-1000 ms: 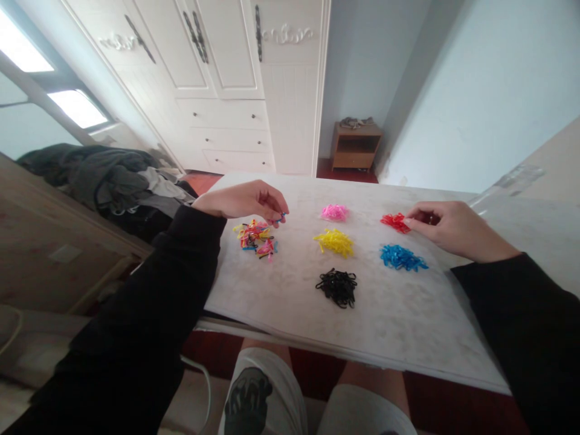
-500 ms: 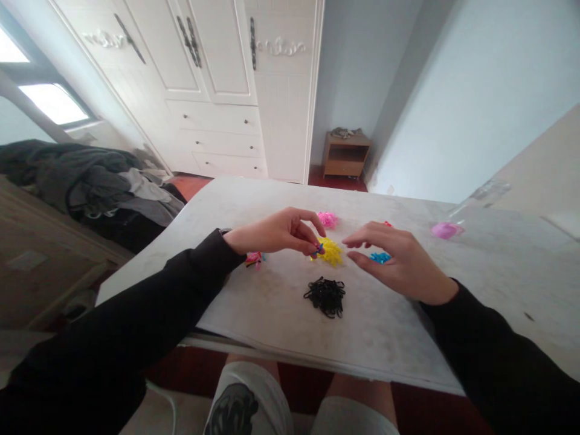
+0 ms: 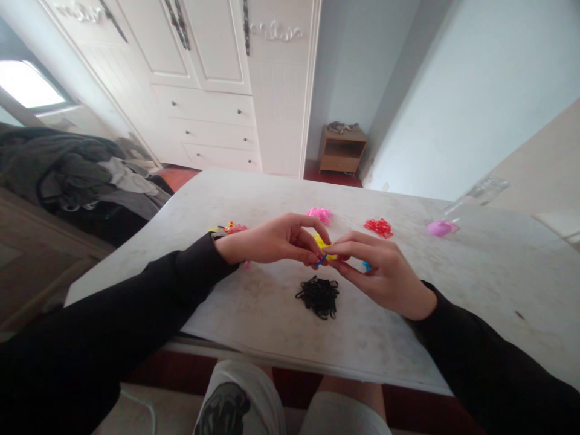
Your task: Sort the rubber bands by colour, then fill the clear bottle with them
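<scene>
Between the fingertips of both hands is a small blue rubber band (image 3: 321, 260). My left hand (image 3: 283, 238) pinches one side of it, and my right hand (image 3: 385, 275) grips the other side with thumb and forefinger. Right behind the fingers lies a pile of yellow rubber bands (image 3: 319, 241), partly covered. A heap of black rubber bands (image 3: 318, 297) sits on the table just below the hands. Blue rubber bands (image 3: 367, 265) peek out from behind my right hand. Mixed coloured bands (image 3: 234, 228) lie beyond my left wrist, partly hidden.
Farther back on the white table (image 3: 254, 193) are pink bands (image 3: 319, 215) and red bands (image 3: 379, 227). A clear container with something pink-purple (image 3: 443, 228) lies at the right. Clothes (image 3: 86, 175) are piled left of the table; a white wardrobe (image 3: 212, 121) stands behind.
My right hand has moved left to meet my left hand and now pinches the blue band too. The red pile has come into fuller view, and the camera has shifted slightly.
</scene>
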A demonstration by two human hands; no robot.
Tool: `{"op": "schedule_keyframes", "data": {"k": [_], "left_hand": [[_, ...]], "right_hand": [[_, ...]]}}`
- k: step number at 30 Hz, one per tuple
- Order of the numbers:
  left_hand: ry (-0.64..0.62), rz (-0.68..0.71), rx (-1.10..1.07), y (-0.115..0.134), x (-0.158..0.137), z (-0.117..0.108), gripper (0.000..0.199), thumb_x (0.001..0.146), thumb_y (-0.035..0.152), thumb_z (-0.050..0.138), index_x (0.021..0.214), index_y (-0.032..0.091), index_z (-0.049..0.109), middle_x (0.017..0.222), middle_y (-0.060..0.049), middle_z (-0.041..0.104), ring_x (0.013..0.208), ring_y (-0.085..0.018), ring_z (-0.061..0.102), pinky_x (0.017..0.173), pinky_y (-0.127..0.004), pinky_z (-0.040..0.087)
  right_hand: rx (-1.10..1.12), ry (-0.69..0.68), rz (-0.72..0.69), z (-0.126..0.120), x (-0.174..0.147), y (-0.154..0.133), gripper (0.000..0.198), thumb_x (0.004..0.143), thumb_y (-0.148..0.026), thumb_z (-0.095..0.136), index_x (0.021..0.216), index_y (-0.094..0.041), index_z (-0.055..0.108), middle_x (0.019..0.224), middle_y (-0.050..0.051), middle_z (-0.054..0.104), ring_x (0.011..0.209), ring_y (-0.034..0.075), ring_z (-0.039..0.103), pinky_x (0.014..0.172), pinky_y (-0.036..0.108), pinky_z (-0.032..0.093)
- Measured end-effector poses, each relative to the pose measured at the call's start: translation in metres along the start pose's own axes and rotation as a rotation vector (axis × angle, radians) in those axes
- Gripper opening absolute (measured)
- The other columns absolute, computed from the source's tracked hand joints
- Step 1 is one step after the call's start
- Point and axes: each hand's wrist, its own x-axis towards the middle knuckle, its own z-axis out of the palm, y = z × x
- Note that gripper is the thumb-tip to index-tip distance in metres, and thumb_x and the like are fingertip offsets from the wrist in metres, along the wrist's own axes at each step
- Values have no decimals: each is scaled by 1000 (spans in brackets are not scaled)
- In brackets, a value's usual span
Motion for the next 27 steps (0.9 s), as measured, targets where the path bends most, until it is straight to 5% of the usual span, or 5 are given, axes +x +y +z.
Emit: {"op": "schedule_keyframes", "data": {"k": [8, 14, 19, 27], "left_hand": [[9, -11, 14, 2, -1, 3, 36, 82, 26, 86, 110, 17, 65, 94, -8, 81, 83, -16, 78, 78, -27, 60], [89, -2, 61, 2, -2, -1, 32, 80, 24, 87, 102, 16, 66, 90, -6, 81, 81, -16, 78, 76, -26, 61], [154, 6, 88, -1, 0, -3, 32, 76, 28, 89, 95, 15, 66, 83, -5, 80, 76, -16, 77, 71, -25, 61], [171, 8, 136, -3, 0, -3, 31, 74, 25, 89, 93, 15, 67, 79, -4, 79, 70, -14, 75, 66, -23, 60]], "right_hand": [[-4, -55, 18, -1, 2, -1, 13, 98, -20, 60, 96, -27, 71, 91, 4, 73, 79, 19, 68, 69, 34, 57], [-245, -10, 240, -52, 3, 13, 10, 91, -24, 61, 82, -24, 65, 80, 4, 68, 75, 21, 62, 72, 37, 50], [-248, -185, 355, -93, -5, 34, 16, 82, -30, 64, 68, -23, 62, 72, 2, 66, 72, 20, 61, 72, 35, 47], [-201, -406, 385, -91, -14, 46, 11, 81, -25, 66, 71, -21, 67, 79, 2, 69, 74, 18, 60, 72, 32, 46]]}}
